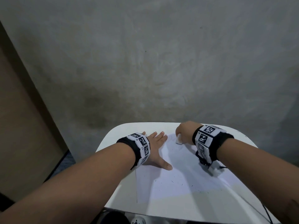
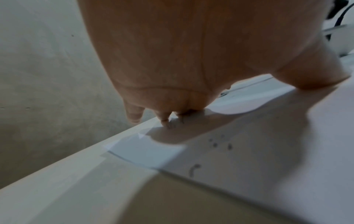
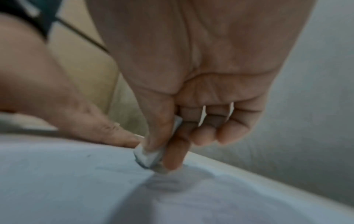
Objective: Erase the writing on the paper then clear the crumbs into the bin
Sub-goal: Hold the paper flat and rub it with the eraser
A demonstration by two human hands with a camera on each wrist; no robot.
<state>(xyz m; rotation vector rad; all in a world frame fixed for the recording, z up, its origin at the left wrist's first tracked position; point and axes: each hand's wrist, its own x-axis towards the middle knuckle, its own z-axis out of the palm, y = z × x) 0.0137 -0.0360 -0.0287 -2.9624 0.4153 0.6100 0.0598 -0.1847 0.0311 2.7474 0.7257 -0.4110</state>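
A white sheet of paper (image 1: 174, 172) lies on the small white table (image 1: 113, 135). My left hand (image 1: 155, 149) lies flat on the paper's left part, fingers spread and straight, holding it down. My right hand (image 1: 182, 133) pinches a small white eraser (image 1: 178, 140) between thumb and fingers, its grey-smudged end pressed on the paper near the far edge. In the right wrist view the eraser (image 3: 151, 157) touches the paper (image 3: 76, 181) above faint pencil marks. Dark eraser crumbs (image 1: 176, 183) are scattered over the near half of the sheet. No bin is in view.
The table stands against a bare grey concrete wall (image 1: 145, 62). A brown panel (image 1: 21, 118) rises at the left. A black cable (image 1: 267, 214) runs off the table's near right corner. Crumbs (image 2: 220, 142) lie on the paper by my left palm.
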